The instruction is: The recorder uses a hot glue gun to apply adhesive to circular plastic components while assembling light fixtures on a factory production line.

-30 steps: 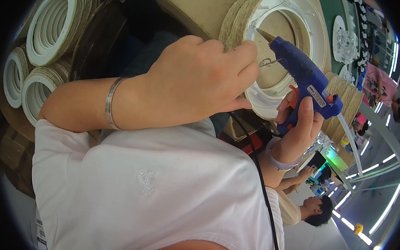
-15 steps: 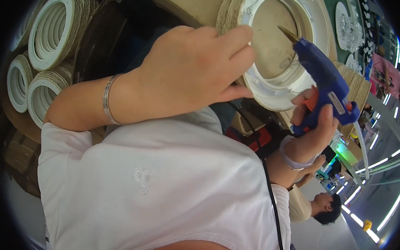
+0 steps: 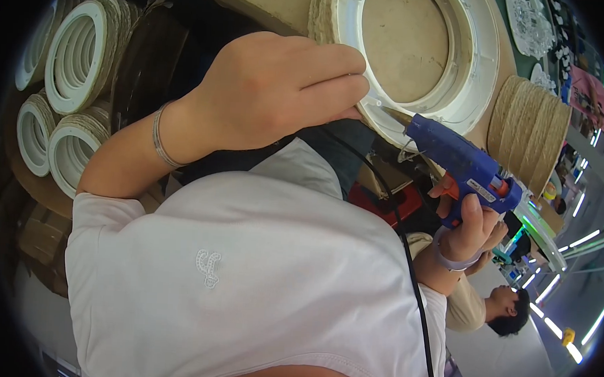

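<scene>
- Recorded left hand point(image 3: 279, 93) at left rim of twine-wrapped white ring point(image 3: 350, 25), overlapping it in view; could not tell contact.
- Saw left fingers bent close together, tips hidden; could not tell state of left grip or any piece pinched in it.
- Found right hand point(image 3: 472, 226) wrapped around handle of blue hot-glue gun point(image 3: 462, 155), grip closed on it, finger by orange trigger point(image 3: 449, 188).
- Located hot-glue gun at lower right of ring, tilted, metal nozzle point(image 3: 398, 116) directed up-left over lower white rim, near left fingertips; could not tell touching or apart.
- Noted thin bent wire point(image 3: 405, 151) below nozzle.
- Located ring at tan table point(image 3: 276, 4), tan surface visible through opening; saw more twine layers along its left side.
- Observed stack of twine-wrapped rings point(image 3: 530, 131) right of ring, beyond hot-glue gun.
- Counted several stacks of similar white rings point(image 3: 75, 57) at far left, well apart from hands.
- Traced black cable point(image 3: 411, 281) down across front of white shirt point(image 3: 265, 254).
- Noted clear faceted pieces point(image 3: 528, 26) at upper right, co-worker point(image 3: 465, 307) at lower right.
</scene>
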Tool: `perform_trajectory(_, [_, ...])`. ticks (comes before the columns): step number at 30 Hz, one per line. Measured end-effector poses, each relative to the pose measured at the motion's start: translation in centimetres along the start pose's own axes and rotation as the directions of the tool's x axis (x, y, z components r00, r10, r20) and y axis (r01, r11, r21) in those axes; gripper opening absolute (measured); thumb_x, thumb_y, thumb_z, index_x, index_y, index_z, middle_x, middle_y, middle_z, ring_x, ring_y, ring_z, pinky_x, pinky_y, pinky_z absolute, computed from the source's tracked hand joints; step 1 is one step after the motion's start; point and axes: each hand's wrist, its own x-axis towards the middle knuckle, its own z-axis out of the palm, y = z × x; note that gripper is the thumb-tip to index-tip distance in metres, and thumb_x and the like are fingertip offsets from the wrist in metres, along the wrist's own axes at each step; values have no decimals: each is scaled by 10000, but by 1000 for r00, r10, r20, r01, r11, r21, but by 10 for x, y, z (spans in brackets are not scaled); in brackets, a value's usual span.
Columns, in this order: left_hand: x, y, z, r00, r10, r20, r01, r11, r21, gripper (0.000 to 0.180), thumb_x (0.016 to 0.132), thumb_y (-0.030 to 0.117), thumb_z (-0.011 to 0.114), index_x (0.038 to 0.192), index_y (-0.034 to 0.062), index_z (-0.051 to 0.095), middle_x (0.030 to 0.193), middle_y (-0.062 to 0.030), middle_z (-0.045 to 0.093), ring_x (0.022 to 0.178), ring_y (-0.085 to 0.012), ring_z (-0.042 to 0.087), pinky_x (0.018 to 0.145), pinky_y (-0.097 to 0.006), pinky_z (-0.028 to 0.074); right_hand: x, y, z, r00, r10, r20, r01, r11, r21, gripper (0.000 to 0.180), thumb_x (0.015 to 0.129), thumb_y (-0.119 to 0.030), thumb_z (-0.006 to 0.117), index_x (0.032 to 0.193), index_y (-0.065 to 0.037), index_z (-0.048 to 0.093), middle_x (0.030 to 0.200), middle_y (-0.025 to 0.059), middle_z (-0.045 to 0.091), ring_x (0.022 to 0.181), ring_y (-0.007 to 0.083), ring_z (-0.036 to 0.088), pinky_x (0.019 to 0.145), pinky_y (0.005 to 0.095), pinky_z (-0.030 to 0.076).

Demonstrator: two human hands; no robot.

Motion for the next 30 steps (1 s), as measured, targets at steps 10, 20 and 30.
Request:
perform_trajectory(10, [-1, -1, 0, 1000, 15, -20, -15, 1000, -10, 225, 647, 209, 647, 812, 67, 591, 864, -21, 586, 598, -134, 564, 490, -234, 432, -4, -2, 3, 998, -49, -45, 47, 997, -57, 538, 746, -278, 562, 1119, 84, 426, 799, 165, 586, 568, 179, 560, 400, 198, 396])
perform_trajectory(20, [-2, -2, 0, 999, 24, -23, -24, 1000, 2, 220, 647, 212, 644, 808, 69, 597, 862, -19, 590, 593, -130, 565, 482, -232, 426, -3, -13, 10, 994, -64, -89, 54, 992, -115, 533, 742, -263, 585, 1113, 91, 441, 754, 147, 585, 528, 158, 537, 398, 198, 386])
perform_trajectory(30, [1, -3, -1, 998, 43, -37, -46, 996, -78, 264, 594, 139, 705, 804, 6, 616, 771, -89, 595, 540, -168, 550, 438, -232, 415, -3, -14, 9, 991, -71, -117, 54, 988, -147, 459, 745, -283, 586, 1008, 85, 511, 682, 125, 579, 472, 129, 513, 385, 191, 366])
